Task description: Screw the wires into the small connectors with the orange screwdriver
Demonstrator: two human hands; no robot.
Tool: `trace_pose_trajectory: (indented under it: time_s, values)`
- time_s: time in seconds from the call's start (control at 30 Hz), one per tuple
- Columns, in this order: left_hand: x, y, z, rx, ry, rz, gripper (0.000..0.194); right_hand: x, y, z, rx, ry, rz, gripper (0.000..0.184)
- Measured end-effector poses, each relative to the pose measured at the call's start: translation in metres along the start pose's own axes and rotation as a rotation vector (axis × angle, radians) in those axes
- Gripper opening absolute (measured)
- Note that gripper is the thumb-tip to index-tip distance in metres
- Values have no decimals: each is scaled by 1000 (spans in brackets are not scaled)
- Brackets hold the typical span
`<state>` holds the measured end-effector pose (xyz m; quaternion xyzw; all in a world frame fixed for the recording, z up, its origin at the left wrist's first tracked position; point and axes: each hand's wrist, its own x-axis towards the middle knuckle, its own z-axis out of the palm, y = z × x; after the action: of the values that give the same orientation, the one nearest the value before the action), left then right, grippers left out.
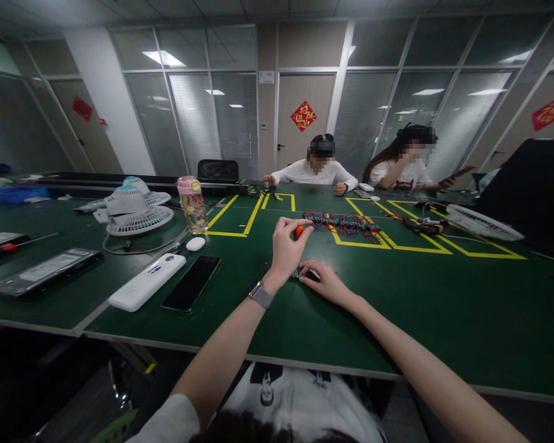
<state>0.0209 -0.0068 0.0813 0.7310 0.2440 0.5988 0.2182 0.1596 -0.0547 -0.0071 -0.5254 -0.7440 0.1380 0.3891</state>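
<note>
Your left hand [290,246] arches above the tabletop [466,314], wrist bent and fingertips down, its grip pinched around an orange handle [298,232]. Your right hand [322,282] lies low beside it, fingers curled against a small circuit board [296,273], well in from the near edge; you cannot tell whether that grip clasps the board or only steadies it. Left of your hands, a pink-lidded bottle [194,209] stands upright, its contents unclear. A blue tray [16,194] sits far left, toward the far edge.
</note>
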Motion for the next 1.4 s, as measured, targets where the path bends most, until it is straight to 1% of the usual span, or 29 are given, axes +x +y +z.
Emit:
trace_pose_trajectory:
  time_s: [0.07, 0.17, 0.27, 0.37, 0.43, 0.5, 0.57, 0.63, 0.77, 0.83, 0.9, 1.0, 1.1, 1.23, 1.3, 1.4]
  values:
    - [1, -1, 0, -28, -6, -12, 19, 0, 1, 0, -4, 3, -5, 3]
    - [2, -3, 2, -141, -72, -41, 30, 0, 2, 1, -6, 7, -12, 3]
    - [1, -3, 3, -142, -87, -25, 25, 0, 3, 1, -2, 6, -10, 3]
    - [0, -2, 2, -38, -30, 19, 15, 0, 3, 1, 0, 3, -3, 2]
    - [0, -2, 1, 7, 13, 0, 12, 0, 3, 1, 2, 4, 0, 2]
    - [1, -3, 1, -13, 19, -32, 16, 0, 2, 1, 4, 5, -3, 3]
    - [3, -5, 1, -84, -20, -48, 25, 0, 2, 0, 4, 6, -8, 4]
    - [3, -6, 1, -137, -52, -54, 28, 0, 2, 0, 1, 5, -9, 4]
    - [1, -5, 1, -62, -46, -9, 20, 0, 2, 0, -12, 4, -10, 3]
    - [1, -5, 1, -28, -45, 8, 18, 0, 2, 0, -17, 5, -21, 3]
    - [1, -5, 1, -43, -53, 5, 21, 0, 1, 0, -22, 4, -37, 3]
    - [2, -5, 2, -100, -87, 12, 30, 0, -1, 0, -39, 4, -50, 8]
    - [1, -6, 3, -80, -90, 34, 27, 0, -3, -1, -61, 7, -32, 11]
    - [0, -5, 2, 2, -55, 32, 18, 0, -2, -1, -65, -2, -41, 9]
    - [1, -4, 2, -10, -55, 12, 20, 0, -1, -1, -62, -3, -52, 7]
    - [1, -3, 2, -89, -85, 7, 26, 0, 0, -1, -56, -1, -56, 6]
